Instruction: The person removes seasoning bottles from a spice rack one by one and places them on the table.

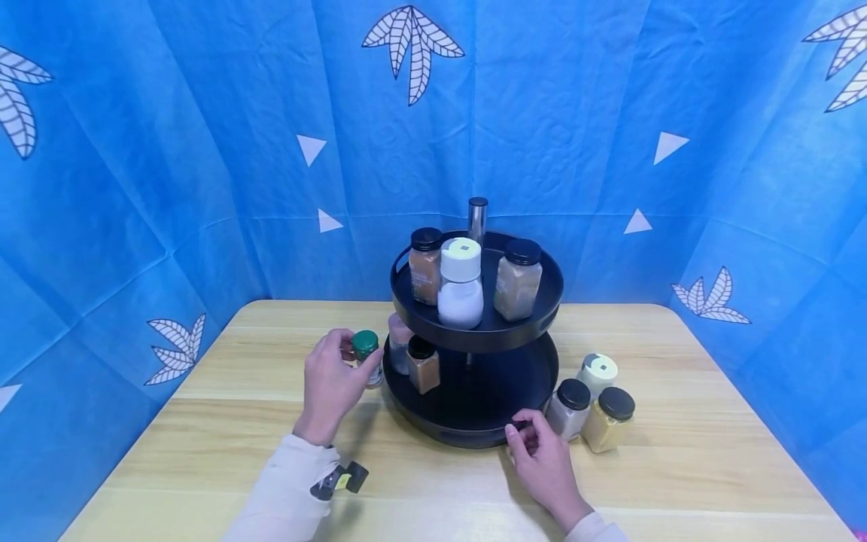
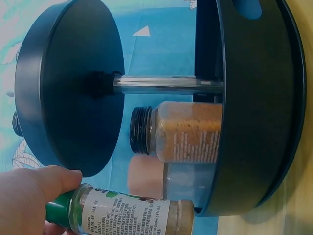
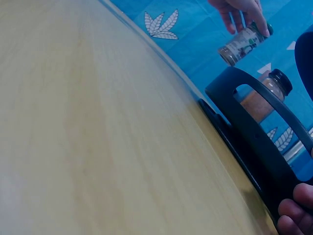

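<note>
My left hand (image 1: 333, 380) grips a small spice jar (image 2: 124, 210) by its green cap; it hangs beside the left edge of the lower tray. The jar has a white printed label and some brown contents. My right hand (image 1: 539, 459) holds the front rim of the lower tray (image 1: 474, 438) of a black two-tier turntable, with curled fingers (image 3: 292, 215) against its outer wall. On that tray stand a black-capped jar of orange-brown spice (image 1: 424, 373) and a pink-capped clear jar (image 1: 400, 339), both on the left side.
The upper tray (image 1: 467, 342) carries a brown spice jar (image 1: 425, 275), a white-capped jar (image 1: 460, 290) and a greyish jar (image 1: 518, 286) around a metal post (image 1: 477, 218). Right of the turntable, a grey jar (image 1: 567, 414), yellow jar (image 1: 607, 425) and white-capped jar (image 1: 599, 373) stand on the wooden table (image 1: 691, 452).
</note>
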Tool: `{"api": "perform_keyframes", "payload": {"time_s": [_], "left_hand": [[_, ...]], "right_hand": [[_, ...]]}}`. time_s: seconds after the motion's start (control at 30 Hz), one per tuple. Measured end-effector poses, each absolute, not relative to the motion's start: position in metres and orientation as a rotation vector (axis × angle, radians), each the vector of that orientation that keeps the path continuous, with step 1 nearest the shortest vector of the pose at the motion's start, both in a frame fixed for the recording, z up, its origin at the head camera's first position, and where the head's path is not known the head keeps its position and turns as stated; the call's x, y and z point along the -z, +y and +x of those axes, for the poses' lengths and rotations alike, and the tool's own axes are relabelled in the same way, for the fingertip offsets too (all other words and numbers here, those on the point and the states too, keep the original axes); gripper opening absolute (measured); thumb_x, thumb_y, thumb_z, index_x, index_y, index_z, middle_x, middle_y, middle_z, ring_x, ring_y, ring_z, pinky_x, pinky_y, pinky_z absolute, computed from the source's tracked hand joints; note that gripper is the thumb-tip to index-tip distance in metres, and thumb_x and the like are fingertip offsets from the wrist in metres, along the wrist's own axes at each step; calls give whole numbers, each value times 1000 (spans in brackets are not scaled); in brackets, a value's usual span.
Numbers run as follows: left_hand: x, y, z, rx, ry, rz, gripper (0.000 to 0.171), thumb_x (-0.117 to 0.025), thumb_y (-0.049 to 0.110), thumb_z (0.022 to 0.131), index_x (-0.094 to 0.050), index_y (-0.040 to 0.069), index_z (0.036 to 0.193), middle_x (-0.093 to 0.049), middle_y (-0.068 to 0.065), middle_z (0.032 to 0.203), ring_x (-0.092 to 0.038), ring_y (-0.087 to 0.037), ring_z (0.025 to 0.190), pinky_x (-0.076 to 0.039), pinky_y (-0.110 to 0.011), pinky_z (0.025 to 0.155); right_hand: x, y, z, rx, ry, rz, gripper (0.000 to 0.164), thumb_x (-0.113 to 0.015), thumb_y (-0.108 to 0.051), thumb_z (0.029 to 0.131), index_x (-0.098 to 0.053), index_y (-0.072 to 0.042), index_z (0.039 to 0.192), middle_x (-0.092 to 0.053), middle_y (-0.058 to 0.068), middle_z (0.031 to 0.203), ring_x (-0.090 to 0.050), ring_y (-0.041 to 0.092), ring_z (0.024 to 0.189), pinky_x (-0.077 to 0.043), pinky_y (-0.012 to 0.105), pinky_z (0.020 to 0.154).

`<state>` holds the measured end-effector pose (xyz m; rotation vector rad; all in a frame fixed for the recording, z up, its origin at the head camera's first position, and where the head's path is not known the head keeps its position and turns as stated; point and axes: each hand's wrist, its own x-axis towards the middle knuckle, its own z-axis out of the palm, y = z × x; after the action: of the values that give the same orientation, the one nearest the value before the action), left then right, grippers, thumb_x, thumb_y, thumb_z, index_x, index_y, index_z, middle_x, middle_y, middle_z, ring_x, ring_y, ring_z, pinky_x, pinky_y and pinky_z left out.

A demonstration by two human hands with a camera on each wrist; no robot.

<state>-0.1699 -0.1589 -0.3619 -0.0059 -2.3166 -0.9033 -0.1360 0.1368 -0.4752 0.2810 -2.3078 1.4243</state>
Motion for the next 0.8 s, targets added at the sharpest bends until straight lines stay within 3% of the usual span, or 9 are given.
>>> {"api": "perform_keyframes", "payload": {"time_s": [0.8], "left_hand": [[380, -172, -176, 905, -2402, 102, 45, -80, 27, 74, -58, -3, 100, -64, -17, 86, -60, -30, 77, -54, -44, 69]], "right_hand": [[475, 137, -136, -1411, -2311, 280, 18, -70, -1, 82, -59, -11, 91, -59, -7, 63, -55, 4, 54, -53, 24, 49]]}}
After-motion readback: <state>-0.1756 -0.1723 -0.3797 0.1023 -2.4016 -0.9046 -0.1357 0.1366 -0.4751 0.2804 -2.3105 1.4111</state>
